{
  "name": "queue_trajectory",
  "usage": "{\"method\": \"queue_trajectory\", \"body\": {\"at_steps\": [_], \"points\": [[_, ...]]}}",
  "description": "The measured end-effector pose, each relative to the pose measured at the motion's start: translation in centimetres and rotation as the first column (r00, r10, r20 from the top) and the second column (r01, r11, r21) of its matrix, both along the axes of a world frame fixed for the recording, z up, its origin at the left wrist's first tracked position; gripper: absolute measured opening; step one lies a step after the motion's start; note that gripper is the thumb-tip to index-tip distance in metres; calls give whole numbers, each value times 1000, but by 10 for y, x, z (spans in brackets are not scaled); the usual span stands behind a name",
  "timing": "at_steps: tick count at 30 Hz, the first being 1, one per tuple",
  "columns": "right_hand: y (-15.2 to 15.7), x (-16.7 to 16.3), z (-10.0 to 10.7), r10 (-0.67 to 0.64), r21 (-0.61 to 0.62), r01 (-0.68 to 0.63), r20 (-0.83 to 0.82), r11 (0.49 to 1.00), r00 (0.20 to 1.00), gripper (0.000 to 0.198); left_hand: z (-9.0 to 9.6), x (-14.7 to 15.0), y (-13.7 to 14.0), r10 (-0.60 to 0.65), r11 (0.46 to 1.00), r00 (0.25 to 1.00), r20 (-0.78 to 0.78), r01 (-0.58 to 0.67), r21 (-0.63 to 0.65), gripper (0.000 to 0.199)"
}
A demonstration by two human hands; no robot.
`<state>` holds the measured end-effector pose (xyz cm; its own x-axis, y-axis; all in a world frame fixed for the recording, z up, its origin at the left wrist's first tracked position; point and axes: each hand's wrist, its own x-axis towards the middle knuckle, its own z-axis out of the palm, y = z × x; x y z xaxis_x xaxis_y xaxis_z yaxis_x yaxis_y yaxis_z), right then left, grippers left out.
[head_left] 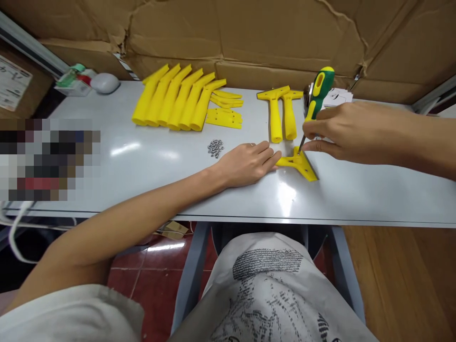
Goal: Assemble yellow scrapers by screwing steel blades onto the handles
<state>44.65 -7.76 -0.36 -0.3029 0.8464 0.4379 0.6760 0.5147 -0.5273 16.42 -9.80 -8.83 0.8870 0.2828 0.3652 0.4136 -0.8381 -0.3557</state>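
R hand point(335, 132) gripping green-yellow screwdriver point(321, 88) low down, fingers closed, tip on yellow T-piece point(301, 165)! L hand point(249, 162), fingers curled shut, holds its handle end; T-piece's on white tabletop point(374, 194), wide head pointing R.

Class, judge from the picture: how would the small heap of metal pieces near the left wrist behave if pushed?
The heap would probably scatter rather than move as one, being many small pieces. They may slide easily, as the table looks smooth and glossy. Each is likely stiff, given its metallic shine.
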Motion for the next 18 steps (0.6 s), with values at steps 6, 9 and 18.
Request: {"method": "queue_trajectory", "body": {"at_steps": [6,9,18], "points": [[10,-14,38,-92,-58,147,541,987,836,88,2,-1,-1,-12,997,1000,6,12,81,40],[14,-20,60,-242,67,283,725,957,645,76,4,-2,-2,-35,996,999,-7,35,88,36],[17,-30,103,69,-162,95,780,982,621,44,7,-1,-4,-28,992,1000,6,27,121,34]]}}
